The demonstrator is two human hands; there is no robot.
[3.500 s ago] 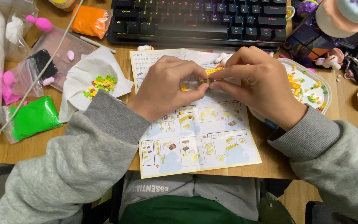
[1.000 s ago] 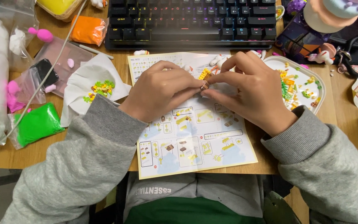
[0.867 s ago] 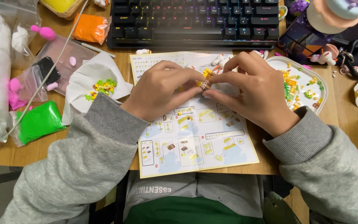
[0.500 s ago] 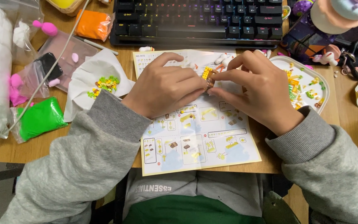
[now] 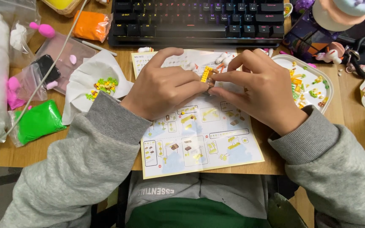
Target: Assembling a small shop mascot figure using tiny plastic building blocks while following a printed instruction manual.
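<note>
My left hand (image 5: pixel 163 86) and right hand (image 5: pixel 256 90) meet over the far half of the sheet (image 5: pixel 199 139), pinching a brick piece (image 5: pixel 208 76) between them. The sheet lies on the desk (image 5: pixel 355 114), its near edge overhanging. Keyboard (image 5: pixel 199 21) behind the sheet. Tray (image 5: pixel 324 84) right of my right hand, bricks in it. Paper (image 5: pixel 87 82) left of my left hand, bricks on it; bags (image 5: pixel 36 122) further left.

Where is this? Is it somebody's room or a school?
Probably a desk at home, used for hobbies. A black keyboard sits at the back, bags of coloured clay lie to the side, and both hands press a tiny yellow brick model together over a building instruction sheet.
</note>
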